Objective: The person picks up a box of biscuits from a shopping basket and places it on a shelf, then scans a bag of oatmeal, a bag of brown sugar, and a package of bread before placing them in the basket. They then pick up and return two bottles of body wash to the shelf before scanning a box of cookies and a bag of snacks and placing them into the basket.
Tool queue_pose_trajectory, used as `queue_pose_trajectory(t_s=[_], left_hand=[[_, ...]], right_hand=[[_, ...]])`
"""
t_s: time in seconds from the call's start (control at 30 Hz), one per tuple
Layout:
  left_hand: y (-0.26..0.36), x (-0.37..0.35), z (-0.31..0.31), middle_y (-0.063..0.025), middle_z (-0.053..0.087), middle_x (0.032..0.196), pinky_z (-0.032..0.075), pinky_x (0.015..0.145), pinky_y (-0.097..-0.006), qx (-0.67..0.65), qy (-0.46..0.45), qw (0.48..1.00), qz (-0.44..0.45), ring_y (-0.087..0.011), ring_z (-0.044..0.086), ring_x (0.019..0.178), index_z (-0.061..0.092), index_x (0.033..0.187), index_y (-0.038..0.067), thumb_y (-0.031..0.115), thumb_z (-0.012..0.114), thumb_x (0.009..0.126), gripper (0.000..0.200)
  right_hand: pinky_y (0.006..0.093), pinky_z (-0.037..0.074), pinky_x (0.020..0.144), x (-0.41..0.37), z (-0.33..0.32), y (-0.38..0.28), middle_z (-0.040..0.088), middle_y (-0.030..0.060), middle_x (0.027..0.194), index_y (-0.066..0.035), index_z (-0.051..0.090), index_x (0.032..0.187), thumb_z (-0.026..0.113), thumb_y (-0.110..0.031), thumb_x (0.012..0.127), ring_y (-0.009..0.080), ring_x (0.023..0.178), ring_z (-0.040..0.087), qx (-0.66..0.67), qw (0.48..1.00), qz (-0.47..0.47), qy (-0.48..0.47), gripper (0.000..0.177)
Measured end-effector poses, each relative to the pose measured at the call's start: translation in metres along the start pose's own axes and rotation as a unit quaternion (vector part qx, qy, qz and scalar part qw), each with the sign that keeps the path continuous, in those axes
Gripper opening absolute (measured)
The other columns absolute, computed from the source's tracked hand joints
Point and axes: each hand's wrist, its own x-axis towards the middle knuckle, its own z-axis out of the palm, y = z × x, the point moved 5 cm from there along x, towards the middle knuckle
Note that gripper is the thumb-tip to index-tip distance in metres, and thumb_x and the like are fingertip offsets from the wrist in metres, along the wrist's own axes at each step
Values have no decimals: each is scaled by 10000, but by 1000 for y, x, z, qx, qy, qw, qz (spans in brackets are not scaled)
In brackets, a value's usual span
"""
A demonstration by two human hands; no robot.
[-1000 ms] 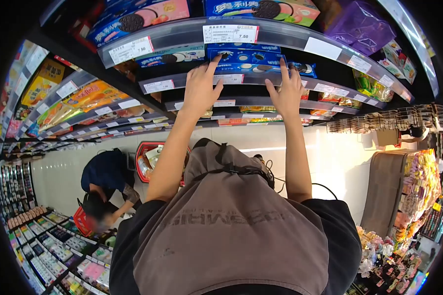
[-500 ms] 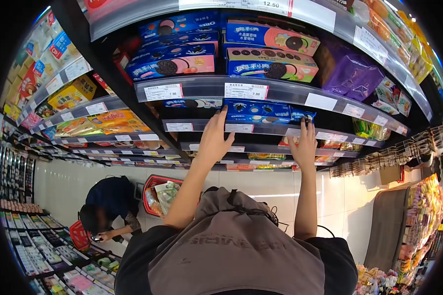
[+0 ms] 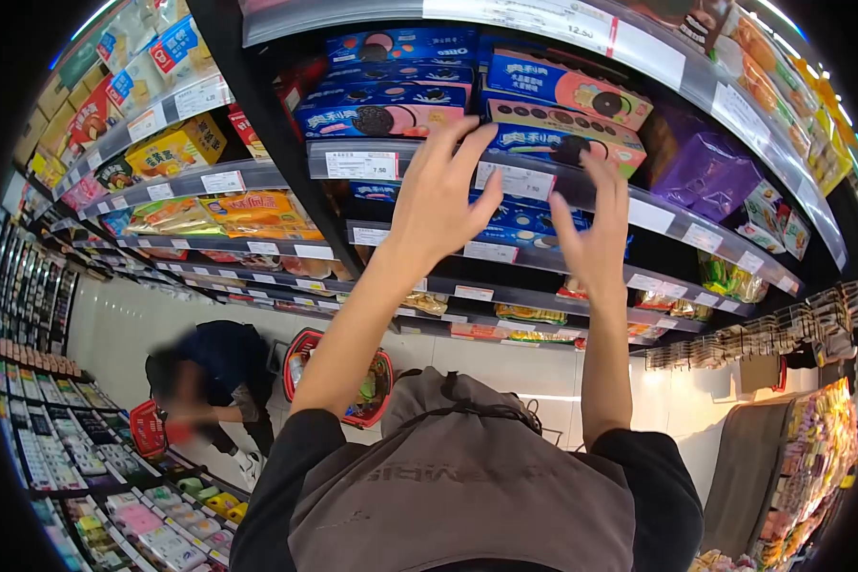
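Note:
My left hand (image 3: 445, 195) is raised in front of the upper shelf's edge, fingers apart and holding nothing. Its fingertips overlap the gap between a blue-and-pink Oreo box (image 3: 377, 119) on the left and another Oreo box (image 3: 534, 141) on the right; whether they touch either cannot be made out. Slightly blurred, my right hand (image 3: 598, 224) is at the right end of that second box, thumb and fingers spread with nothing between them. Below, a blue Oreo box (image 3: 524, 217) lies on the lower shelf, partly hidden by the shelf edge and my left hand.
Purple packages (image 3: 705, 176) stand right of the boxes. Price labels (image 3: 362, 165) line the shelf edges. A red shopping basket (image 3: 383, 386) with goods is on the floor, partly behind my left arm. Another person (image 3: 224, 367) crouches at the lower left beside a red basket (image 3: 148, 427).
Both hands have moved up from the blue box on the lower shelf to the upper shelf's Oreo boxes. The view has shifted, and the crouching person has changed posture slightly.

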Motion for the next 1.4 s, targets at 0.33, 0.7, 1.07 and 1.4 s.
queue_pose_trajectory(t_s=[0.33, 0.7, 1.07, 1.4], left_hand=[[-8, 26, 40, -215, 434, 1270, 353, 972, -441, 99, -28, 994, 49, -377, 445, 1145, 462, 1259, 57, 278, 639, 792, 546], [19, 32, 0, -105, 555, 1062, 459, 808, -357, 22, 43, 986, 157, -271, 541, 974, 585, 1136, 87, 159, 801, 611, 572], [-3, -148, -15, -101, 643, 926, 464, 793, -249, -424, -180, 822, -335, -134, 601, 843, 623, 980, -66, 204, 716, 758, 362], [6, -139, -5, -150, 640, 928, 462, 782, -275, -395, -312, 806, -311, -166, 611, 842, 600, 976, -99, 503, 541, 817, 626]], right_hand=[[428, 271, 1004, 19, -2, 24, 481, 128, 1267, -41, 461, 1251, 615, -396, 811, 267, 1204, 413, -225, 974, -15, -22, 586], [415, 249, 1063, -15, -60, 23, 374, 195, 1364, -13, 257, 1392, 739, -156, 722, 308, 1279, 345, -41, 990, 69, 114, 838], [362, 473, 884, -139, -59, 11, 449, 200, 1299, 24, 191, 1404, 816, -406, 637, 255, 1116, 524, 561, 770, 274, -127, 1079], [394, 431, 939, -179, -76, 9, 560, 208, 1150, 44, 480, 1120, 868, -261, 558, 268, 1070, 555, 454, 846, 264, -92, 748]])
